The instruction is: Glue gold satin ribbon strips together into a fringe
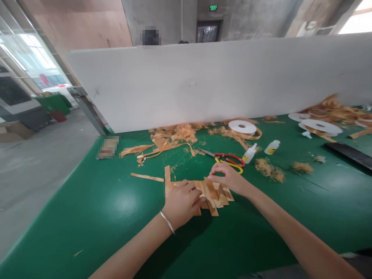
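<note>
A small mat of interlaced tan ribbon strips (214, 193) lies on the green table. My left hand (183, 203), with a bracelet at its wrist, rests over the left part of the mat, its fingers bent and thumb drawn in against the strips. At the mat's upper edge my right hand (223, 176) pinches the end of a strip between thumb and forefinger. One strip (167, 176) stands out upward at the left side, and a loose strip (147, 177) lies further left. Beyond my right hand are scissors (231, 158) with red and yellow handles, blades apart.
Two small glue bottles (250, 154) (272, 147) stand right of the scissors. Tan fibre scraps (183, 133), white ribbon spools (242, 127) and a black object (350, 155) lie around. A white partition (188, 85) closes off the table's back; a blurred rectangular item (108, 147) sits at the left edge.
</note>
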Demonstrator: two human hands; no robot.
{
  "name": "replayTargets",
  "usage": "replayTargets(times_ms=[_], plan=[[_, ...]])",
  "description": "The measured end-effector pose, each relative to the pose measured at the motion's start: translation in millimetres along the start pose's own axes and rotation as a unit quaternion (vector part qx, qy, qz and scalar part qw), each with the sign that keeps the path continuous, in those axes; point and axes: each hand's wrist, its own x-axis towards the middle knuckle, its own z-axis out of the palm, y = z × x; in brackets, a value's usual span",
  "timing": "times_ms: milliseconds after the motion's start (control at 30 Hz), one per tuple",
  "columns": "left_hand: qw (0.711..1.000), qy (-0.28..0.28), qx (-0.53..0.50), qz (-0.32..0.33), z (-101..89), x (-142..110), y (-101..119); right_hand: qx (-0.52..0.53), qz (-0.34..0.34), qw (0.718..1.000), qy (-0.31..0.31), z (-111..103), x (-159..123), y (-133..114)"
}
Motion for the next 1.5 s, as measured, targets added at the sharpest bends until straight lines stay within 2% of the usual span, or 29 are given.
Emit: replayTargets(times_ms=[67,200,300,433,500,567,700,867,1033,1500], plan=[[0.997,0.000,0.076,0.017,1.0,-2,0,-0.027,0.006,0.999,0.026,10,-3,11],[0.993,-0.001,0.121,0.015,6.3,-2,0,-0.030,0.038,0.997,0.053,22,-6,20],[0.992,0.005,0.126,0.027,12.1,-3,-1,0.052,0.039,0.997,0.033,22,-5,17],[0.988,0.005,0.146,0.042,18.4,-5,-4,0.197,0.041,0.979,-0.015,15,-4,13],[0.984,0.001,0.168,0.056,20.9,-6,-5,0.160,0.038,0.986,-0.009,15,-3,16],[0.979,0.000,0.191,0.071,23.4,-5,-6,0.072,0.046,0.996,0.016,18,-1,20],[0.974,0.003,0.212,0.084,27.2,-5,-8,-0.022,0.083,0.995,0.052,28,2,25],[0.976,-0.008,0.206,0.074,23.8,-5,-5,-0.067,0.103,0.990,0.070,34,3,22],[0.977,-0.025,0.193,0.088,17.2,-5,-3,-0.103,0.086,0.989,0.069,36,3,19],[0.977,-0.020,0.186,0.098,19.0,-6,-6,-0.167,0.058,0.980,0.095,40,2,17]])
